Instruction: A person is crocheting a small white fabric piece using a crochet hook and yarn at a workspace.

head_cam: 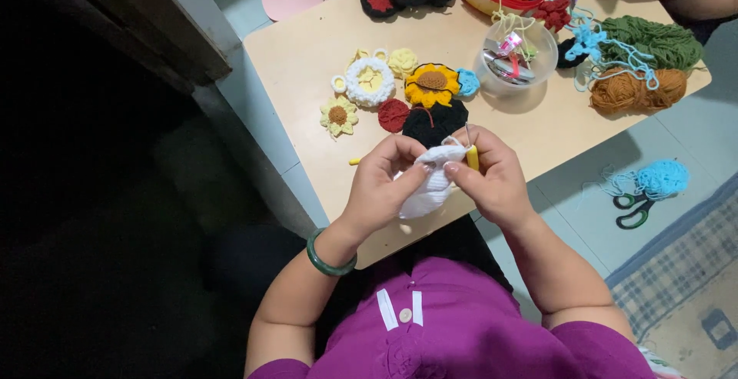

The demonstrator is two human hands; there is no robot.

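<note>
Left hand (382,183) pinches a white crochet piece (427,185), fingers curled shut on it. Right hand (492,177) pinches a yellow-handled crochet hook (471,154) against the piece. Both are just below the sunflower crochet (431,84), over the table (300,64) front edge. 1 clear bowl (516,62) sits right of the sunflower crochet.
</note>
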